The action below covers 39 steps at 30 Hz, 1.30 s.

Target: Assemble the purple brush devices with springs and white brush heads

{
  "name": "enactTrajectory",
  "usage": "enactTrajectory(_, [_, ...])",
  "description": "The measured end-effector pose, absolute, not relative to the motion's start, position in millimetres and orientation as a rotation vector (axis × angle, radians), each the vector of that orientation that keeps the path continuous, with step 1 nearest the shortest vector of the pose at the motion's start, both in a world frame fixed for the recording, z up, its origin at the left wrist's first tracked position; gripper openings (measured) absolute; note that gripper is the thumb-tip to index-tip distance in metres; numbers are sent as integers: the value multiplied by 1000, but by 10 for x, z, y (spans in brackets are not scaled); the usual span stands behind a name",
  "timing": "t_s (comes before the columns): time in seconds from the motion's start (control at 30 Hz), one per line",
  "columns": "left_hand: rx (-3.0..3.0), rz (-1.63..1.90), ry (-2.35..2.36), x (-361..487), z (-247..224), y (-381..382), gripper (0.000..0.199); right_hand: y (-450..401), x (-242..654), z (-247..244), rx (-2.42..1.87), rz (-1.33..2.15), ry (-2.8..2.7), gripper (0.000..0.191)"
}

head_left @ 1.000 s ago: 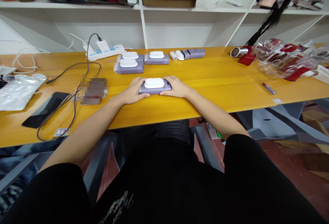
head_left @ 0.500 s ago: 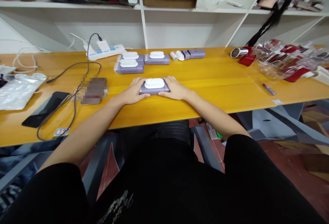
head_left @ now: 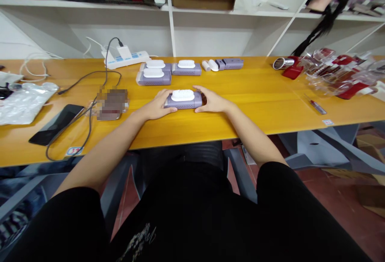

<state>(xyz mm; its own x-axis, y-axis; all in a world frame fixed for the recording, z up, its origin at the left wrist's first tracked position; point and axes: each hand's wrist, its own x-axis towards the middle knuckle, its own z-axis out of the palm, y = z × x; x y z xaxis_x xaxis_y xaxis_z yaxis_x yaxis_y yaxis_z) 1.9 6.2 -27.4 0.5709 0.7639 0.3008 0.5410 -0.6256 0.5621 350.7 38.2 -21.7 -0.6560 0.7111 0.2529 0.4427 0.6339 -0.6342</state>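
A purple box-shaped device (head_left: 183, 104) with a white oval brush head (head_left: 183, 95) on top lies on the table in front of me. My left hand (head_left: 157, 104) grips its left end, thumb at the front and fingers behind. Around the right end, my right hand (head_left: 212, 100) forms an open curve, with a gap between palm and device; whether a fingertip still touches it I cannot tell. Farther back stand similar purple devices (head_left: 155, 81) with white oval tops. Beside them lie a loose white oval piece (head_left: 213, 65) and smaller purple parts (head_left: 233, 64).
A phone (head_left: 56, 123), dark cables and a blurred brown object (head_left: 112, 104) lie at left, near a power strip (head_left: 128, 59). Clear and red plastic parts (head_left: 337, 71) are heaped at right, with a small screwdriver-like tool (head_left: 318, 107) before them. Shelves run behind.
My right hand has loosened and moved right, off the device's right end. My left hand keeps its hold. The whole view has shifted slightly.
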Motion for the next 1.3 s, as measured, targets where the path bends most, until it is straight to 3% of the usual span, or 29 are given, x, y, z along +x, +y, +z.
enactTrajectory(0.27, [2156, 844, 1116, -68, -307, 110, 91, 412, 3540, -207, -847, 800, -2366, 108])
enactTrajectory(0.5, [2106, 887, 1096, -100, -340, 166, 87, 424, 3542, -212, -833, 842, -2304, 100])
enactTrajectory(0.7, [2073, 944, 1119, -92, -372, 196, 85, 421, 3491, -242, -920, 775, -2247, 74])
enactTrajectory(0.87, [2117, 925, 1090, -107, -410, 221, 84, 473, 3513, -275, -846, 1032, -2177, 92])
enactTrajectory(1.03, [2123, 911, 1088, -92, -413, 193, 83, 518, 3532, -331, -836, 1086, -2145, 94])
enactTrajectory(1.3, [2194, 890, 1068, -95, -388, 187, 104, 505, 3492, -357, -886, 1038, -2186, 105])
